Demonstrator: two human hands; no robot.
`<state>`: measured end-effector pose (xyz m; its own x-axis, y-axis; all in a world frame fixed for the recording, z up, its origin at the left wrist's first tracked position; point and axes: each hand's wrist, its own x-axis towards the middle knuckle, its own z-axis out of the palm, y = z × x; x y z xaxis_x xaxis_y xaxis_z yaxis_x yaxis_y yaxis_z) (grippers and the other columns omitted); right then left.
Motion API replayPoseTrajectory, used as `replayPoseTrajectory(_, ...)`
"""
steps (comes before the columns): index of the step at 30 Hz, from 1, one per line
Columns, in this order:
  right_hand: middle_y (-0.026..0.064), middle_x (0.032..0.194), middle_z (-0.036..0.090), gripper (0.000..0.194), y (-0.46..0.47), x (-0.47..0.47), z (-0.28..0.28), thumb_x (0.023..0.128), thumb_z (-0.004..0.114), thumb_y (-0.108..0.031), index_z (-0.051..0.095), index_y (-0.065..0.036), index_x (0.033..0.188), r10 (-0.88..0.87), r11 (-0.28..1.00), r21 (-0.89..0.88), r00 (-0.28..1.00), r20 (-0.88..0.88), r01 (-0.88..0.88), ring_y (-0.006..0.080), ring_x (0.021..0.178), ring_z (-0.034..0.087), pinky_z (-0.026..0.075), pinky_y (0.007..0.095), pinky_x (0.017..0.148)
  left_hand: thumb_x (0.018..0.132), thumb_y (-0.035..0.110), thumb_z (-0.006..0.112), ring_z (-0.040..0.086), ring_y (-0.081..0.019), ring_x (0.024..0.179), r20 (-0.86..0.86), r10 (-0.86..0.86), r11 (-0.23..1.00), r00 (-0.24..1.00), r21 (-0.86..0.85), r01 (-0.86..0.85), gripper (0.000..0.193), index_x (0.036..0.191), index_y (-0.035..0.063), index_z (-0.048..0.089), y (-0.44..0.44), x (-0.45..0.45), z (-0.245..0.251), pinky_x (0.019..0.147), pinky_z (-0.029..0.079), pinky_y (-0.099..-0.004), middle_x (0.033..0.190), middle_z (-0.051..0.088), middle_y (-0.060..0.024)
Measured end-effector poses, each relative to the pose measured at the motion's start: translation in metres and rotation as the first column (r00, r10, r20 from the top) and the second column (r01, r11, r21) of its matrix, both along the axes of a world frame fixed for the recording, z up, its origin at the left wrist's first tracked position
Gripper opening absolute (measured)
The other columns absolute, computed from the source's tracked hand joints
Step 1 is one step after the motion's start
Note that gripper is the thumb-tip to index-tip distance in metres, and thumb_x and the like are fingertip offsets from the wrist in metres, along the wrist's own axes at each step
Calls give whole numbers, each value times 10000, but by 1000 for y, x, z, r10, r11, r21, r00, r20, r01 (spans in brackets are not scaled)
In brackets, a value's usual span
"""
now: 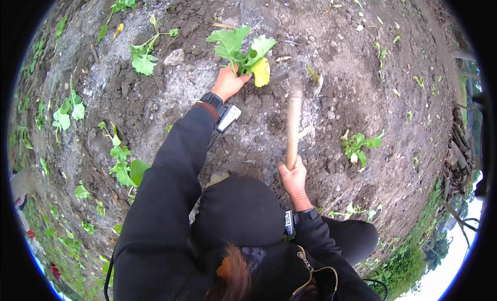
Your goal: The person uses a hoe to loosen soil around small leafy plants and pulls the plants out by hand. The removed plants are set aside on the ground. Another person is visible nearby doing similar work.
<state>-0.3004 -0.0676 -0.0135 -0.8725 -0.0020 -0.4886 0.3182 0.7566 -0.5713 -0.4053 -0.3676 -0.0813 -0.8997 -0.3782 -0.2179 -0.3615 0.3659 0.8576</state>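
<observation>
Ahead of me, my left hand (229,83) grips the base of a leafy green seedling (242,52), low against the soil. One of the plant's leaves, a yellow leaf (261,72), hangs on its right side. My right hand (294,178) is wrapped around the lower end of the wooden handle of a hand hoe (294,126). The hoe's metal blade (278,78) points left, close to the soil beside the seedling; the tool's head is blurred. The plant's roots and stem base are hidden by my fingers and the leaves.
Wilted seedlings stand to the left (143,60) and another small plant (361,145) grows to the right. A pale stone (174,57) lies on the grey, cloddy soil (178,91). Sticks or wood pieces (458,157) are heaped at the far right edge.
</observation>
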Motion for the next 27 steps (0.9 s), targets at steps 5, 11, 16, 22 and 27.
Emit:
replayPoseTrajectory(5,230,775,614,320,-10,-24,0,711,643,-167,524,29,935,76,994,-82,997,-28,-78,386,756,617,487,416,689,752,289,671,618,-249,785,-62,-4,1000,998,7,4,383,997,3,602,2,-5,2,726,470,-343,845,649,-134)
replayPoseTrajectory(11,161,789,598,351,6,-8,35,722,656,-172,537,34,980,-197,971,-132,979,43,201,250,692,583,481,343,692,750,259,669,618,-269,874,32,-35,999,999,34,34,391,1039,7,596,-1,-10,2,794,462,-343,930,651,-157)
replayPoseTrajectory(16,194,826,627,383,17,13,8,692,665,-165,562,36,1001,50,999,-11,986,159,-49,280,751,625,489,377,706,726,265,677,609,-306,942,59,-70,995,996,81,65,434,1070,13,594,2,-12,8,849,453,-349,987,643,-181)
replayPoseTrajectory(22,69,703,577,274,13,-18,25,716,647,-134,538,15,918,-81,976,-187,984,159,111,143,592,553,472,286,553,669,266,732,585,-290,988,107,-165,981,980,120,152,540,1129,36,565,0,-3,8,889,432,-335,1045,627,-157)
replayPoseTrajectory(27,31,583,484,247,-39,-77,36,750,590,-99,461,3,935,-354,767,-545,932,81,339,114,351,440,345,258,281,684,269,711,527,-356,1015,25,-241,957,970,-161,242,555,1137,21,509,4,10,-4,885,422,-384,1088,565,-184)
